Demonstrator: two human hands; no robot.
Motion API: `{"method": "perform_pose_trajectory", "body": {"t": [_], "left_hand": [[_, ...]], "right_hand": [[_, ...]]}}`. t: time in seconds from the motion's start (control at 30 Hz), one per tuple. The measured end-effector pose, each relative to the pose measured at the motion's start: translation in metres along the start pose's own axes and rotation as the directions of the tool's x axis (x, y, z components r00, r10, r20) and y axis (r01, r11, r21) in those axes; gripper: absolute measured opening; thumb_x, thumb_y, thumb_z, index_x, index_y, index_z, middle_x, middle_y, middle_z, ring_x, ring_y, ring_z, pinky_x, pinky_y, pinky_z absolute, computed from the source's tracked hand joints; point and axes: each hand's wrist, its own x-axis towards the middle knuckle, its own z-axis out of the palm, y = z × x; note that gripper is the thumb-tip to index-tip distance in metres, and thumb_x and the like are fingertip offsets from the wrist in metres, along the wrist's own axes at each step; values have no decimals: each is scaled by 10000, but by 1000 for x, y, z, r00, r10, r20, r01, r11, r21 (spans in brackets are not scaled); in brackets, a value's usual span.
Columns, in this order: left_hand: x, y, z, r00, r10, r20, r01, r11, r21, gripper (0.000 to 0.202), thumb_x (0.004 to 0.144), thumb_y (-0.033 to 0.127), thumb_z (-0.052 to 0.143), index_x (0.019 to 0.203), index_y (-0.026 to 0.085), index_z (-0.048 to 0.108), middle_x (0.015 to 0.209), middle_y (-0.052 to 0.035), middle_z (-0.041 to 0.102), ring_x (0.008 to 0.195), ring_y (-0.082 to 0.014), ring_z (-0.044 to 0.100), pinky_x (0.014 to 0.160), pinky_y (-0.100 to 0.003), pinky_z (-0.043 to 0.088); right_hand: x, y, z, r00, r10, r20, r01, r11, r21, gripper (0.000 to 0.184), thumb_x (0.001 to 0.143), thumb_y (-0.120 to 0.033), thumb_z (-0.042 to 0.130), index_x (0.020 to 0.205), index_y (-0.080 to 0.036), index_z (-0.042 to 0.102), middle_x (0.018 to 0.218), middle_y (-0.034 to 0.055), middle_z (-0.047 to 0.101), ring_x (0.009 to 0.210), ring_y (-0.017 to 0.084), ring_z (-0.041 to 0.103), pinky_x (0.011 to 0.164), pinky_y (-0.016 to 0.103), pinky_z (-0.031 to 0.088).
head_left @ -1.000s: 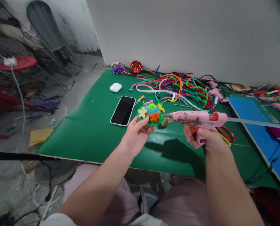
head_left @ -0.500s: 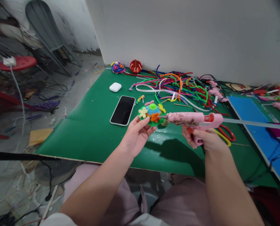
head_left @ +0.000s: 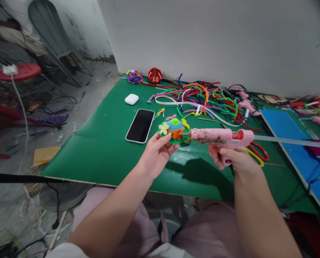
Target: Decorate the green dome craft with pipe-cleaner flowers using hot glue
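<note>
Forearm of the left hand (head_left: 156, 154) rises from the lower left toward frame centre, palm up. Its fingers are curled under, and its thumb pressed on, the rim of a green pipe-cleaner flower ornament (head_left: 174, 129), held above the green mat (head_left: 100, 150) just right of a black phone (head_left: 140, 125). Right of centre, the right hand (head_left: 231, 157) is closed round the grip of a pink glue gun (head_left: 219, 137), barrel level, with the nozzle pointing left and meeting the ornament's right side.
</note>
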Motion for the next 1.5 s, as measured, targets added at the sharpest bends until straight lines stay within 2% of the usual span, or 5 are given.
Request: {"method": "perform_pose_trajectory", "body": {"t": [0.47, 0.7, 1.5], "left_hand": [[0, 1, 1, 1000, -6, -1, 6, 1000, -1, 121, 698, 119, 637, 777, 179, 567, 739, 62, 634, 567, -33, 574, 583, -169, 515], [1, 0, 2, 1000, -7, -24, 7, 1000, 4, 120, 696, 119, 637, 766, 180, 562, 743, 64, 632, 573, -34, 573, 583, -170, 510], [2, 0, -1, 1000, -5, -23, 5, 1000, -6, 120, 707, 116, 633, 794, 173, 572, 722, 61, 620, 549, -30, 565, 584, -172, 522]], "right_hand": [[-1, 5, -1, 1000, 0, -26, -1, 1000, -31, 304, 734, -454, 534, 648, -163, 527, 463, -1, 494, 368, 105, 406, 366, 253, 210], [0, 4, 0, 1000, 19, -20, -20, 999, -29, 292, 751, -426, 522, 623, -164, 514, 439, -6, 483, 370, 101, 397, 361, 246, 176], [0, 0, 2, 999, 7, -35, -8, 999, -37, 308, 743, -425, 544, 590, -163, 492, 456, -8, 480, 381, 93, 410, 364, 238, 186]]}}
